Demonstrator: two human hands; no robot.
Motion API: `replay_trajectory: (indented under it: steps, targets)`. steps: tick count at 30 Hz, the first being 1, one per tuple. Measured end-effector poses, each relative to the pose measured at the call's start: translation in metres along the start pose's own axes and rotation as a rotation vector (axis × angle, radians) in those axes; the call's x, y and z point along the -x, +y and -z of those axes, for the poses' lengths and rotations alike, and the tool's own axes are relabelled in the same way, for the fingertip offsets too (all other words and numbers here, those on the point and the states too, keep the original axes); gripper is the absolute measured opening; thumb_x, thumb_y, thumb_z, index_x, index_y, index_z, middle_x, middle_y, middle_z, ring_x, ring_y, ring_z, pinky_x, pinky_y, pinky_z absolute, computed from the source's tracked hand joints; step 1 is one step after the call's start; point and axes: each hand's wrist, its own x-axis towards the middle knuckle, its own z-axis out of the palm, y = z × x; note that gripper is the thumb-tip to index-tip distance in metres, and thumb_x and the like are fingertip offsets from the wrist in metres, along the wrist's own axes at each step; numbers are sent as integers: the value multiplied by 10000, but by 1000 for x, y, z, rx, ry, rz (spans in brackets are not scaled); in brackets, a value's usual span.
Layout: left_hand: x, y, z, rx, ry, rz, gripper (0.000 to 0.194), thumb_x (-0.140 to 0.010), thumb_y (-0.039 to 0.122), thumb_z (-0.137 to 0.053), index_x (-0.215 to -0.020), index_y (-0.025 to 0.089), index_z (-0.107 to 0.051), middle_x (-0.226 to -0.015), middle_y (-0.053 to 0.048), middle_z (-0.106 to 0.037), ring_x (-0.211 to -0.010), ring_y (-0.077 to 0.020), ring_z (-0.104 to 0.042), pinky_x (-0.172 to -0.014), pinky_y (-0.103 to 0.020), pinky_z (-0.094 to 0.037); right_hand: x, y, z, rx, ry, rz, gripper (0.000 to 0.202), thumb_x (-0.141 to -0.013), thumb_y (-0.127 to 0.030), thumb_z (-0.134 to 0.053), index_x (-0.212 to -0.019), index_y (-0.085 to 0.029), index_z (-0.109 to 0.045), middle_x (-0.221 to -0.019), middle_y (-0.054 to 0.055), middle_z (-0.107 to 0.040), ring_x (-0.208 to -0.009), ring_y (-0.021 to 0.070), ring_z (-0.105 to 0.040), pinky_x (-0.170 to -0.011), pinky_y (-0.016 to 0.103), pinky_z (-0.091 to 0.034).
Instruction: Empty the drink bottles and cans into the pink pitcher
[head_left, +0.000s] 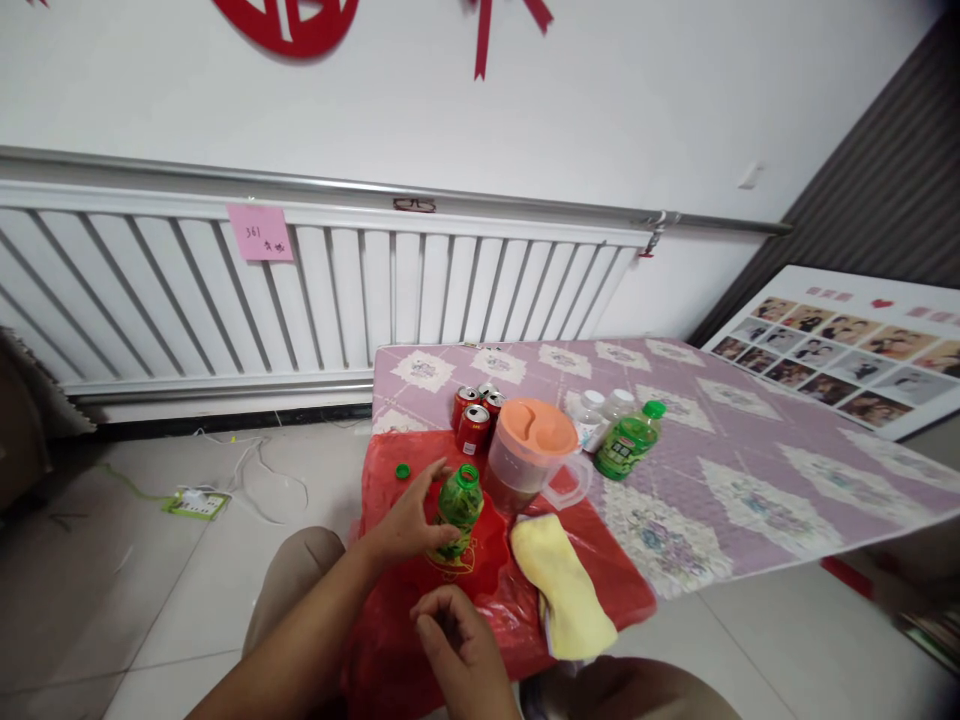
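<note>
Bottle (461,505) standing uncapped beside a curving left hand (405,522)

On a red tray (493,552), the green bottle is standing upright. The left hand's thumb is crossing its front, perhaps for steadying; whether that hand is gripping, I cannot tell. The right hand (466,645) is hovering nearer than the bottle, loosely curling, apparently around nothing. A green cap (403,471) is lying left of the bottle, presumably set aside to bare its mouth. Right of the bottle, a lidded pitcher (517,465) is standing; nearer right, a yellow cloth (564,588) is lying, seemingly kept handy.

The left hand is hiding some of the bottle's side; the frame is cutting off the right forearm.
</note>
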Motion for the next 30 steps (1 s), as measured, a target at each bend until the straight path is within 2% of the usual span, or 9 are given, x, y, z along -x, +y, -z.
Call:
replay_trajectory:
  steps: [6, 15, 22, 26, 30]
  targets:
    - [2, -2, -10, -35, 12, 26, 955, -661, 188, -796, -1498, 187, -337, -1547, -167, -414, -1423, -314, -419, -1200, -511, -318, 2, -2, 0, 6, 25, -8, 110, -816, -314, -654, -787, -208, -652, -760, -7, -637, -728, 159, -576, -694, 255, -442]
    - [3, 0, -18, -62, 28, 25, 809, -663, 82, -714, -1402, 198, -407, -1399, -121, -567, -1270, -264, -568, -1128, -478, -422, 2, 4, -1, -8, 18, 6, 55, -816, -255, -633, -784, -211, -640, -765, -9, -631, -739, 160, -580, -702, 256, -444]
    - [2, -3, -24, 36, 30, -15, 670, -668, 134, -680, -1303, 179, -472, -1278, -95, -625, -1165, -247, -616, -1071, -430, -479, 2, 5, 0, -5, 51, -16, 66, -810, -271, -624, -781, -212, -633, -757, -15, -622, -730, 158, -570, -690, 252, -430]
    - [2, -5, -26, 53, 39, 20, 637, -673, 148, -682, -1277, 179, -482, -1254, -95, -635, -1137, -248, -627, -1048, -431, -494, 2, 6, 1, -9, 70, -10, 80, -800, -284, -629, -773, -209, -627, -742, -17, -608, -713, 154, -557, -677, 253, -423]
    - [3, -9, -28, 37, 45, 55, 629, -681, 158, -695, -1275, 174, -489, -1253, -92, -639, -1135, -241, -629, -1034, -425, -500, -3, 1, 16, -3, 116, 9, 162, -807, -360, -642, -774, -203, -624, -721, -14, -596, -687, 150, -543, -650, 255, -419]
